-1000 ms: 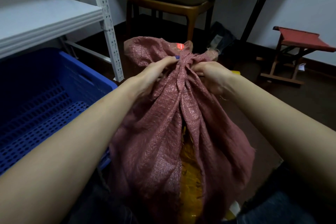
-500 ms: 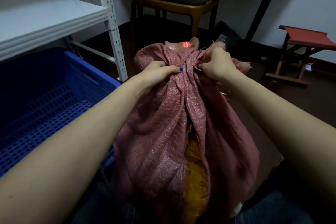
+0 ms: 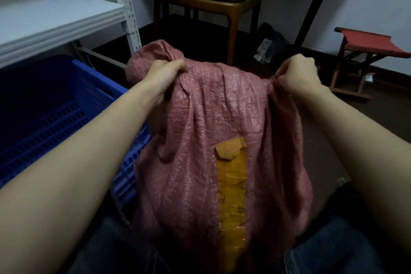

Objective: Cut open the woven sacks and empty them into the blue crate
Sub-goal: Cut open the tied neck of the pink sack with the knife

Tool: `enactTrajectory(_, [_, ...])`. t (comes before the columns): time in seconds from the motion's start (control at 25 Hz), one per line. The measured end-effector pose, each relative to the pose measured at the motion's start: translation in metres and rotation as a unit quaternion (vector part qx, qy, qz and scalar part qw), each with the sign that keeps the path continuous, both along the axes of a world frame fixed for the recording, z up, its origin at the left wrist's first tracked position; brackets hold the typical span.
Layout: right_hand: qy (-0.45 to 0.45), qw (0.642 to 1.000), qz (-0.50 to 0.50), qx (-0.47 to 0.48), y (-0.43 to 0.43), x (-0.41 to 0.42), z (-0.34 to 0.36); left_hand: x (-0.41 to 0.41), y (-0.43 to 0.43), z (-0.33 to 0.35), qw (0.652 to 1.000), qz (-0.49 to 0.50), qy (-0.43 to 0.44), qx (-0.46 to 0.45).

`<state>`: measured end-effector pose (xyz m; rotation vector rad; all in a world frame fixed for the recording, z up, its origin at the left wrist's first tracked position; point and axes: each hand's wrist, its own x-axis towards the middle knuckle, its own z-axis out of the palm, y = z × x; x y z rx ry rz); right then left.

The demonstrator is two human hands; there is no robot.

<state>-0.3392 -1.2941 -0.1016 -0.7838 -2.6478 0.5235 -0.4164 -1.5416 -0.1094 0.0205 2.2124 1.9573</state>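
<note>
In the head view the left hand (image 3: 165,72) and right hand (image 3: 295,73), close together a moment ago, now pull the pink sack (image 3: 200,140) wide in mid frame, fingers curled tight on it, so it looks ready for the blue crate (image 3: 95,78) at left.

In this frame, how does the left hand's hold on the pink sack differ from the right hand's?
The left hand grips a thick bunch of the sack, with fabric bulging past it; the right hand grips only a thin gathered corner. The left hand is on the blue crate side, the right hand toward the red stool. Both hold the sack's top, spread apart.
</note>
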Motion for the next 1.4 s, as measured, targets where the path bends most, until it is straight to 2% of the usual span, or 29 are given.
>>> enactTrajectory(0.12, [-0.011,0.998,-0.066,0.020,0.015,0.009,-0.001,0.002,0.000,0.005,0.998,0.041,-0.005,0.050])
enactTrajectory(0.2, [-0.006,0.997,-0.071,-0.024,0.018,0.012,-0.001,0.002,0.003,0.004,0.998,0.038,-0.004,0.042])
enactTrajectory(0.32, [-0.008,0.979,-0.018,-0.205,0.003,0.009,0.002,0.007,0.010,0.000,0.999,0.001,-0.035,0.034])
enactTrajectory(0.4, [-0.004,0.935,0.018,-0.354,-0.016,0.005,0.004,0.012,0.015,-0.005,0.995,-0.073,-0.069,0.014])
enactTrajectory(0.44, [-0.007,0.921,0.041,-0.388,-0.025,0.004,0.005,0.016,0.018,-0.009,0.990,-0.117,-0.083,-0.009])
enactTrajectory(0.56, [-0.018,0.919,0.113,-0.376,-0.050,0.001,0.005,0.035,0.031,-0.017,0.974,-0.202,-0.099,-0.036])
enactTrajectory(0.72, [0.001,0.887,0.179,-0.425,-0.068,0.003,0.005,0.049,0.043,-0.023,0.975,-0.210,-0.069,0.028])
enactTrajectory(0.84, [0.016,0.841,0.200,-0.503,-0.061,0.008,0.009,0.039,0.044,-0.025,0.981,-0.190,-0.004,-0.032])
enactTrajectory(0.88, [0.017,0.835,0.200,-0.512,-0.058,0.009,0.010,0.034,0.045,-0.027,0.983,-0.171,0.021,-0.067])
enactTrajectory(0.92, [0.018,0.849,0.192,-0.492,-0.056,0.008,0.008,0.029,0.048,-0.028,0.984,-0.141,0.041,-0.102])
enactTrajectory(0.96, [0.012,0.891,0.180,-0.417,-0.054,0.006,0.005,0.029,0.051,-0.027,0.985,-0.110,0.054,-0.118])
enactTrajectory(1.0, [0.001,0.944,0.168,-0.284,-0.051,0.003,0.000,0.029,0.054,-0.025,0.987,-0.088,0.066,-0.121])
enactTrajectory(1.04, [-0.019,0.979,0.157,-0.131,-0.049,0.001,-0.005,0.029,0.057,-0.022,0.988,-0.072,0.078,-0.113])
enactTrajectory(1.08, [-0.042,0.988,0.150,-0.005,-0.048,0.000,-0.012,0.029,0.059,-0.022,0.988,-0.058,0.094,-0.109])
enactTrajectory(1.12, [-0.066,0.985,0.145,0.066,-0.048,-0.001,-0.018,0.025,0.059,-0.022,0.988,-0.049,0.108,-0.102])
enactTrajectory(1.24, [-0.094,0.983,0.119,0.105,-0.048,-0.003,-0.026,0.027,0.054,-0.015,0.987,-0.050,0.124,-0.088])
enactTrajectory(1.4, [-0.098,0.988,0.025,0.120,-0.034,0.001,-0.018,0.028,0.044,-0.006,0.985,-0.063,0.152,-0.056])
